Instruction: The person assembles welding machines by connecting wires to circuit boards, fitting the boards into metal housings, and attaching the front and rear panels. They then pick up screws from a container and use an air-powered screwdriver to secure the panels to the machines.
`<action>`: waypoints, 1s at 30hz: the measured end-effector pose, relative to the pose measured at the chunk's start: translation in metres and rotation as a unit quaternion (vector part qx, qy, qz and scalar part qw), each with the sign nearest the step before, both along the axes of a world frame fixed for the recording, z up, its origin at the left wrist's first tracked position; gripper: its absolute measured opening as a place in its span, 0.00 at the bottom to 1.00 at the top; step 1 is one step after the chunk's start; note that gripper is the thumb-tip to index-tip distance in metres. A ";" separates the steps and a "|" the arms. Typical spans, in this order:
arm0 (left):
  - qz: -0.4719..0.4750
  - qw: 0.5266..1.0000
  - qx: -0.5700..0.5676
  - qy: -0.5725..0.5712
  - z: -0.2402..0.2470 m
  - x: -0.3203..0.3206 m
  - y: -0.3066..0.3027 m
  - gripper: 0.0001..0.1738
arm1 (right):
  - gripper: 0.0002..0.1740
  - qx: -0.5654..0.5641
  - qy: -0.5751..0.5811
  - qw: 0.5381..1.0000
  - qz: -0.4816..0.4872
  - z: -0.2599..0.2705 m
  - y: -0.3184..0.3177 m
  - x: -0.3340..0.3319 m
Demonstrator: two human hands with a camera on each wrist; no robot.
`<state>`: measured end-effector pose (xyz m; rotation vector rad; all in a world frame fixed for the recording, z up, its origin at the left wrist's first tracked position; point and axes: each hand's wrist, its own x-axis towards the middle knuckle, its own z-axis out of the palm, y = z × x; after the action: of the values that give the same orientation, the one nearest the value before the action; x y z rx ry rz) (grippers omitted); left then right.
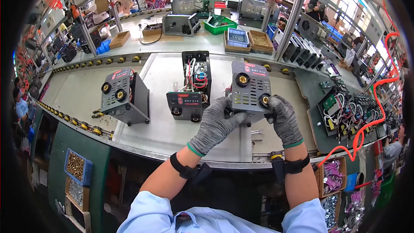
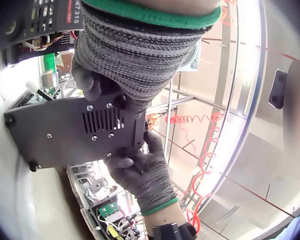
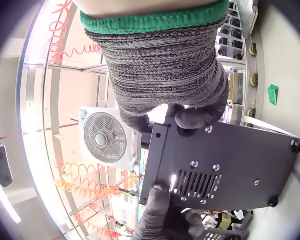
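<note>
Both gloved hands hold a grey welding machine (image 1: 250, 87) marked ZX7 315, its front panel tilted up toward the head camera. My left hand (image 1: 219, 120) grips the lower left of its front edge. At the lower right corner, beside the black and yellow socket (image 1: 264, 100), my right hand (image 1: 285, 118) curls its fingers round the edge. The slotted underside (image 2: 65, 132) with black feet shows in both wrist views, fingertips at its front edge. To the left stand an uncovered welding machine (image 1: 189, 99) with wires exposed and a covered one (image 1: 125, 97).
A white board (image 1: 159, 142) lies under the machines on the roller line. Behind are a green bin (image 1: 219, 26) and boxes of small parts. Wired circuit assemblies (image 1: 345, 112) sit at right, near an orange coiled hose (image 1: 374, 97). A blue bin (image 1: 78, 166) of brass parts stands at lower left.
</note>
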<state>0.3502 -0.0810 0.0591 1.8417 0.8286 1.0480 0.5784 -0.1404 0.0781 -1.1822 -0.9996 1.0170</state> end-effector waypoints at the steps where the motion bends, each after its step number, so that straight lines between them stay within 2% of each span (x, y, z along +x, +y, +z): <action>1: -0.007 1.000 0.025 0.017 0.002 -0.002 0.000 0.28 | 0.25 -0.001 -0.010 1.000 0.002 0.002 0.001 -0.001; 3: -0.027 0.999 0.020 0.006 0.004 -0.002 -0.002 0.28 | 0.27 -0.001 -0.011 1.000 -0.003 0.004 0.002 -0.001; 5: -0.023 0.997 -0.047 -0.050 0.003 0.003 -0.002 0.27 | 0.27 0.006 0.015 0.999 0.028 0.004 0.005 0.006; 6: -0.035 0.994 -0.039 -0.095 0.004 0.006 -0.009 0.25 | 0.26 0.018 0.039 0.999 0.028 0.000 0.008 0.008; 7: -0.029 0.994 -0.038 -0.097 0.008 0.005 -0.012 0.25 | 0.26 0.018 0.037 0.999 0.034 -0.001 0.012 0.010; 9: -0.009 1.000 -0.005 0.007 0.009 0.004 -0.017 0.23 | 0.26 0.022 0.078 0.995 0.052 -0.006 0.016 0.016; 13: -0.003 0.995 -0.039 -0.090 0.003 0.009 -0.025 0.24 | 0.28 -0.010 0.087 0.988 0.131 -0.013 0.034 0.033; 14: 0.010 0.996 -0.042 -0.079 0.004 0.010 -0.025 0.24 | 0.28 -0.014 0.082 0.987 0.138 -0.010 0.035 0.031; 19: 0.033 0.995 -0.027 -0.088 0.001 0.006 -0.027 0.24 | 0.29 -0.043 0.016 0.995 0.083 0.014 0.028 0.009; 21: 0.042 0.990 -0.023 -0.130 0.004 0.007 -0.030 0.19 | 0.30 -0.049 -0.020 0.995 0.087 0.013 0.030 0.010; 25: 0.009 0.991 -0.020 -0.130 -0.003 0.006 -0.020 0.19 | 0.28 -0.027 0.043 0.994 0.096 -0.010 0.040 0.016; 27: 0.025 0.998 -0.030 -0.039 0.000 0.003 -0.016 0.18 | 0.28 -0.022 0.077 0.992 0.092 -0.020 0.041 0.018; 29: 0.041 0.998 -0.005 -0.056 -0.001 0.006 -0.016 0.17 | 0.25 -0.040 0.124 0.989 0.065 -0.023 0.042 0.019; 30: 0.060 0.996 -0.001 -0.061 -0.001 0.008 -0.022 0.17 | 0.24 -0.040 0.102 0.991 0.081 -0.029 0.044 0.027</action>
<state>0.3583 -0.1029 0.0582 1.7237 0.8757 1.2228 0.6053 -0.0962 0.0492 -1.0504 -0.9090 1.2899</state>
